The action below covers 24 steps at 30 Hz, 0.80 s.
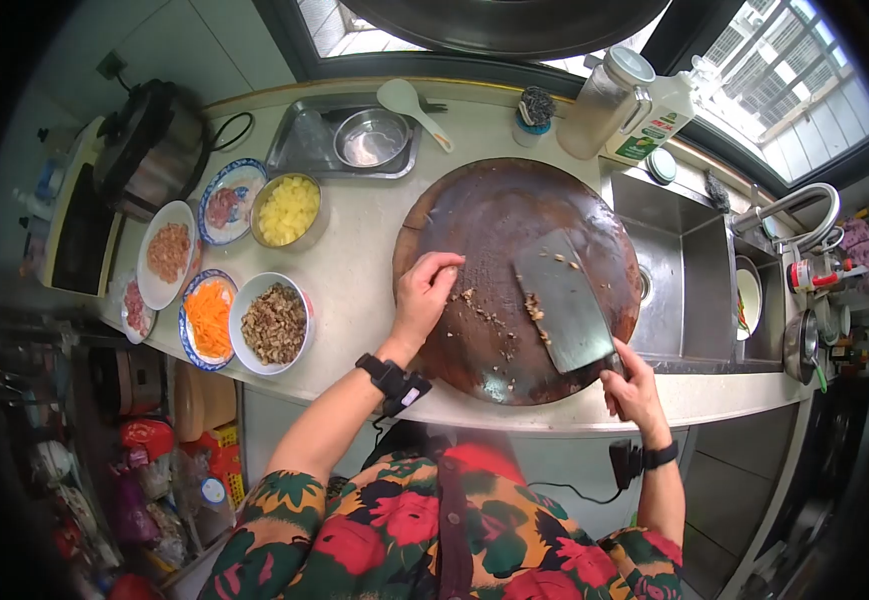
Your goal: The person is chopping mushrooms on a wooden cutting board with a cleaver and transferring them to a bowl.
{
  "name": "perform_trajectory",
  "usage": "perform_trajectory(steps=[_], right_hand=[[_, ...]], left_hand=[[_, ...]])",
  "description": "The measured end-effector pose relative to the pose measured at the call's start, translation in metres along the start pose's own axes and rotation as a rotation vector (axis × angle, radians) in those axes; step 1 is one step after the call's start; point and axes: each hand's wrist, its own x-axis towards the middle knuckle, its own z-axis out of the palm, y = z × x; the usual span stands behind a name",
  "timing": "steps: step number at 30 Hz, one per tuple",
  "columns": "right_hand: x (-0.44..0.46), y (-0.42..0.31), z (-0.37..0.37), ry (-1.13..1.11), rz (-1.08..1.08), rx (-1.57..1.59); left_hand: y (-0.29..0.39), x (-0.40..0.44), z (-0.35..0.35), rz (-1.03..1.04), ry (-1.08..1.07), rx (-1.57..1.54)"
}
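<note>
My right hand (634,388) grips the handle of a cleaver (572,308), whose broad blade lies flat over a round wooden chopping board (464,190). Small brown chopped bits cling to the blade. My left hand (424,295) is over the board's left part, its fingers curled and pressed together; whatever they may hold is hidden. Beside it, more brown crumbs (489,318) are scattered on the board. Left of the board stands a white bowl (238,350) full of similar brown chopped pieces (274,324).
Left on the counter are a plate of shredded carrot (211,315), a metal bowl of yellow cubes (289,210) and several dishes of chopped meat (168,252). A metal tray (294,165) sits behind. The sink (664,290) lies right; a jug (604,105) stands by the window.
</note>
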Motion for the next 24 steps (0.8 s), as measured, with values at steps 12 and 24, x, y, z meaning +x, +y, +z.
perform_trajectory(steps=[12, 24], right_hand=[[-0.054, 0.059, 0.073, 0.084, 0.048, 0.274], [-0.035, 0.027, 0.181, 0.081, -0.032, 0.517]], left_hand=[[0.019, -0.038, 0.029, 0.000, 0.125, -0.074], [0.012, -0.050, 0.030, -0.119, 0.173, -0.242]])
